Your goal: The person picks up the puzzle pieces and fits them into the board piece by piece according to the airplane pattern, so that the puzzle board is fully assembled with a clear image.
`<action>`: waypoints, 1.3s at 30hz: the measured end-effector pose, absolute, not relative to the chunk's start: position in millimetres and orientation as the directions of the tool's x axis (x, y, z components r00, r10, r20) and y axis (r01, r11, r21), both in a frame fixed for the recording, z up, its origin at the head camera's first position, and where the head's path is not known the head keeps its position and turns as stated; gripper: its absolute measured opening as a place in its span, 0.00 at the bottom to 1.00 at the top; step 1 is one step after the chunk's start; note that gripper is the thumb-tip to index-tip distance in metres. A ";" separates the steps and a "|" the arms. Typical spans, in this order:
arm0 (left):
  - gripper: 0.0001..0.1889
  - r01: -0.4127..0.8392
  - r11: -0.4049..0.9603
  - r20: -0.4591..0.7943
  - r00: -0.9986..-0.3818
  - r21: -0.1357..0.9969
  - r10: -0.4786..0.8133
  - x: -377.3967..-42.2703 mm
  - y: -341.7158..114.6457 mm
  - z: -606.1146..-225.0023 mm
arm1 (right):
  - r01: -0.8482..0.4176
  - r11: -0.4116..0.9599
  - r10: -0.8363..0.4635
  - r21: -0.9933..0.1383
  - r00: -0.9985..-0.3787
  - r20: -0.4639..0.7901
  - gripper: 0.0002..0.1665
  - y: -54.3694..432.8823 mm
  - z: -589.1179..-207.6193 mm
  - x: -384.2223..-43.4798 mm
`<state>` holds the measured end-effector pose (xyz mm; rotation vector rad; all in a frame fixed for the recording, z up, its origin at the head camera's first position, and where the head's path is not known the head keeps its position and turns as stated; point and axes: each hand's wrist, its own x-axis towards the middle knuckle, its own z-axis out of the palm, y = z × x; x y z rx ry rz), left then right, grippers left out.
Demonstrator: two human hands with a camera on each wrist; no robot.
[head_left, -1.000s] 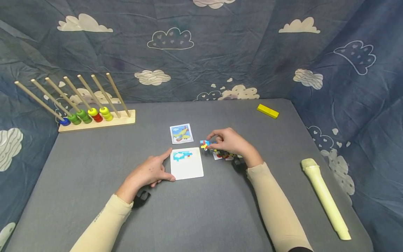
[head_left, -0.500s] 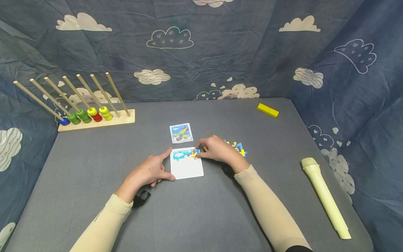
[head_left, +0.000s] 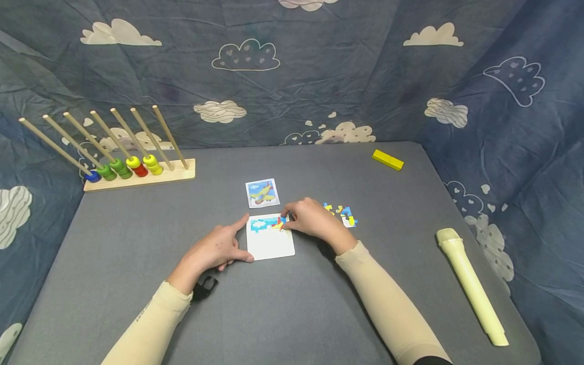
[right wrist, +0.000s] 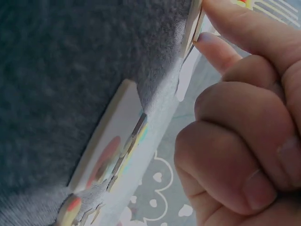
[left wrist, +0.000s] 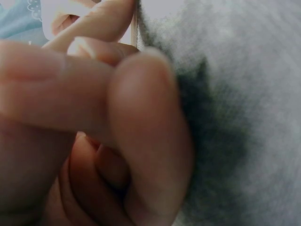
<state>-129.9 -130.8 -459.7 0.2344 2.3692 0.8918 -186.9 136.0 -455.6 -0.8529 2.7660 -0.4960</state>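
Left grip (head_left: pixel 216 247), thumb and forefinger spread, bracing flat white square board (head_left: pixel 270 247) on its right; slackening risking skid. Right grip (head_left: pixel 307 217) pinching blue-red-yellow jigsaw piece (head_left: pixel 279 223) over board; misaligned tabs risking jam. Loose multicoloured jigsaw pieces (head_left: pixel 349 221) lying just right; brushing risking scatter.

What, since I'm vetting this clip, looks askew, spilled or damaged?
Nothing stands out as spilled or damaged. The loose puzzle pieces lie clustered right of the white board, ordinary enough beside a partly built puzzle.

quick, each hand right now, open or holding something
Left hand: open, touching the white board.
Right hand: closed, pinching a puzzle piece at the white board.
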 end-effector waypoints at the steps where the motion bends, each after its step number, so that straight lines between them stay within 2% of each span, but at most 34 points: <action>1: 0.62 -0.040 0.760 -0.465 -0.811 0.649 0.355 -130.0 -131.0 -459.8 | -0.507 0.778 -0.574 -0.371 -0.814 -0.092 0.15 135.8 -455.4 -186.7; 11: 0.62 -0.035 0.757 -0.460 -0.812 0.653 0.359 -129.6 -131.5 -460.3 | -0.531 0.772 -0.592 -0.348 -0.800 -0.093 0.15 136.7 -455.4 -186.2; 17: 0.62 -0.035 0.760 -0.462 -0.812 0.649 0.357 -129.3 -131.1 -459.9 | -0.521 0.755 -0.598 -0.399 -0.796 -0.094 0.13 138.3 -458.2 -188.3; 22: 0.62 -0.029 0.763 -0.461 -0.811 0.646 0.359 -129.6 -131.3 -459.8 | -0.511 0.729 -0.609 -0.456 -0.788 -0.092 0.15 140.6 -458.7 -189.1; 27: 0.61 -0.035 0.765 -0.469 -0.808 0.643 0.357 -129.7 -131.0 -459.2 | -0.507 0.732 -0.587 -0.455 -0.808 -0.044 0.16 134.5 -460.8 -186.0; 39: 0.62 -0.023 0.759 -0.455 -0.812 0.651 0.366 -129.5 -132.1 -459.6 | -0.456 0.779 -0.518 -0.431 -0.855 -0.033 0.08 121.7 -461.0 -177.7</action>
